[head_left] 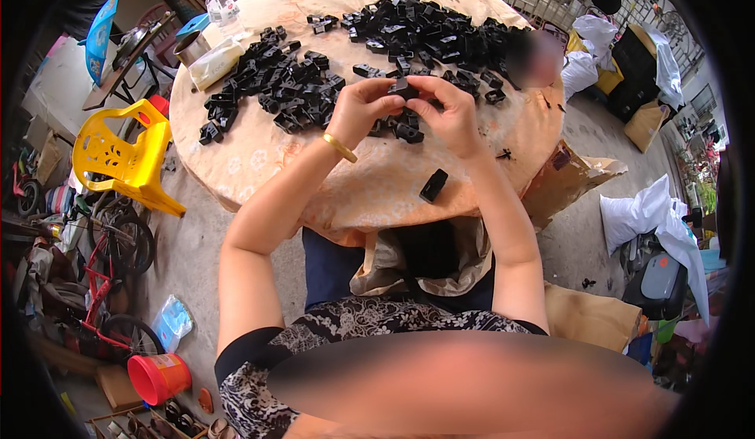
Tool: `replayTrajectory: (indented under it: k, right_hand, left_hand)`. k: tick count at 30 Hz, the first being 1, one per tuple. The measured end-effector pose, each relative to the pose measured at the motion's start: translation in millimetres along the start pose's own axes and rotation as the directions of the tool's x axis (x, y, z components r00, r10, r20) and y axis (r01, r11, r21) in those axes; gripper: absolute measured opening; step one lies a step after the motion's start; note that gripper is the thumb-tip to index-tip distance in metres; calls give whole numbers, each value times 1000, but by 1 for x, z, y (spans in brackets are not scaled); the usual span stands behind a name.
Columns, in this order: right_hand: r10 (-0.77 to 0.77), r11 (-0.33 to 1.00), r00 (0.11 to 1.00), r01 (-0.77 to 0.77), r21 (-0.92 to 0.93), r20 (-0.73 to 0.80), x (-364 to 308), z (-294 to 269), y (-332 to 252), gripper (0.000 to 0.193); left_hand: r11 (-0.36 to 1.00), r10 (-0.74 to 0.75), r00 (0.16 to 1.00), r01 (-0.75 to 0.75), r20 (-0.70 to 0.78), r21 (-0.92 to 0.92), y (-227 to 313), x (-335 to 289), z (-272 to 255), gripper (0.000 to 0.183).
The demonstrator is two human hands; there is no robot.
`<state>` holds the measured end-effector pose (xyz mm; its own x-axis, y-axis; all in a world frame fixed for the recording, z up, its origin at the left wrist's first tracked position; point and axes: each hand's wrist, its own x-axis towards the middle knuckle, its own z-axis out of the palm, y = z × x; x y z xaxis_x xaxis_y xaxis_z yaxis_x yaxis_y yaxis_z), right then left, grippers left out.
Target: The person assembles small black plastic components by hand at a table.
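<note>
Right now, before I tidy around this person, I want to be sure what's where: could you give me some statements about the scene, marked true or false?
1. The left hand and right hand hold one small black plastic part between them. True.
2. A gold-coloured bangle circles the right wrist. False: the bangle is on the left.
3. A yellow plastic chair stands left of the round, peach-clothed table. True.
4. A red plastic bucket stands on the table. False: the bucket is on the grey floor.

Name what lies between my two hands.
A small black piece lies between the left hand and the right hand, held by both, in the head view.
</note>
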<state>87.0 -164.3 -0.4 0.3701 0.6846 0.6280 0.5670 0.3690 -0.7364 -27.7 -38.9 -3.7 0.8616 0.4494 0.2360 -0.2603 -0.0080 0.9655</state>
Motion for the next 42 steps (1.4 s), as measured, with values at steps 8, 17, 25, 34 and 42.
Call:
replayTrajectory:
  k: [8,17,25,34,42]
  right_hand:
    - [-302,876,953,285,-388,19,-3,14,-6,51]
    - [115,991,993,-115,72,8,13,-22,15,45]
    - [129,888,991,-96,-449,43,5,-18,20,17]
    - [331,760,931,-166,-629,154,2,-2,20,29]
    - [413,896,904,-425,129,108,5,-11,25,28]
  left_hand:
    - [969,-60,998,59,3,-240,12,-9,11,30]
    - [978,-80,980,113,184,-177,15,-4,6,28]
    - [808,-147,900,-130,410,575,-10,-17,15,29]
    - [268,433,899,-194,62,944,-3,4,-15,22]
    - [306,92,995,-72,46,949,-15,24,-31,37]
